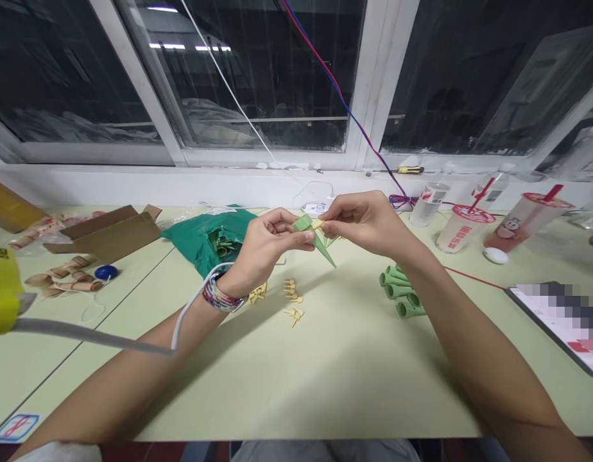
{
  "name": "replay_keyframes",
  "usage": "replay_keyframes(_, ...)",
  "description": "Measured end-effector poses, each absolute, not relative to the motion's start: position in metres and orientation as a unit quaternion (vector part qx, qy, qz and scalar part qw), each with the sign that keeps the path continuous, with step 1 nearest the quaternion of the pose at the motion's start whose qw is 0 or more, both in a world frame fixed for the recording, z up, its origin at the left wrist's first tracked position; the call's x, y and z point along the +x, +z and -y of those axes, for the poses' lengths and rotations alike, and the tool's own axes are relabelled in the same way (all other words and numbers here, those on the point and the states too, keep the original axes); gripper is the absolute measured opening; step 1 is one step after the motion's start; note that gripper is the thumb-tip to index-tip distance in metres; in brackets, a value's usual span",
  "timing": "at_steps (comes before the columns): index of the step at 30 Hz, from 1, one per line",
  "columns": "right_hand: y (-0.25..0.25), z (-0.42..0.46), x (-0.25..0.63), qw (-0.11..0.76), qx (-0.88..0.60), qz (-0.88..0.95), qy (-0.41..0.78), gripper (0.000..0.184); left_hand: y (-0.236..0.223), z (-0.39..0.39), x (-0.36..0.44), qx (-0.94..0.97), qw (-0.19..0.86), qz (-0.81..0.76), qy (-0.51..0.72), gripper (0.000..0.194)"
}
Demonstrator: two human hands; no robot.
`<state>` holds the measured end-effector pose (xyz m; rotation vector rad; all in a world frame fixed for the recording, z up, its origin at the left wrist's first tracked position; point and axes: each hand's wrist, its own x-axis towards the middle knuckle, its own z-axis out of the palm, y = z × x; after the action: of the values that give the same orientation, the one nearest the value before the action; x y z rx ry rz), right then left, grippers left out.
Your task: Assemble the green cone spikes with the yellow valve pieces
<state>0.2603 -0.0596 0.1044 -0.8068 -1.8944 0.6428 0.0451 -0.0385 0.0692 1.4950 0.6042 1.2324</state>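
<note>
Green folded-paper cone [312,240] sits clenched in the grip of the left hand [265,249], held above the desk [325,378]; the right hand [368,222] grips a small pale paper strip [318,224] against the cone's upper edge.

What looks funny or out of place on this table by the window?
A thin white cable curves up across the wrist of the left hand, where it could get in the way. A yellow-and-black screwdriver also sits oddly on the white window ledge.
</note>
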Motion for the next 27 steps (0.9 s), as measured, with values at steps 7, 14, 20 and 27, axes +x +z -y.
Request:
replay_keyframes(7,0.100,0.054,0.260,0.480,-0.334,0.763,0.275,0.015,0.067,0.039,0.047,0.611,0.539,-0.257,0.520,0.030)
replay_keyframes(14,0.108,0.059,0.262,0.470,-0.323,0.767,0.293,0.025,0.073,0.040,0.045,0.629,0.532,-0.249,0.510,0.031)
replay_keyframes(20,0.115,0.062,0.263,0.462,-0.312,0.770,0.310,0.025,0.084,0.045,0.042,0.648,0.504,-0.256,0.511,0.033)
replay_keyframes(27,0.114,0.063,0.263,0.450,-0.318,0.781,0.294,0.020,0.082,0.047,0.043,0.646,0.503,-0.266,0.509,0.035)
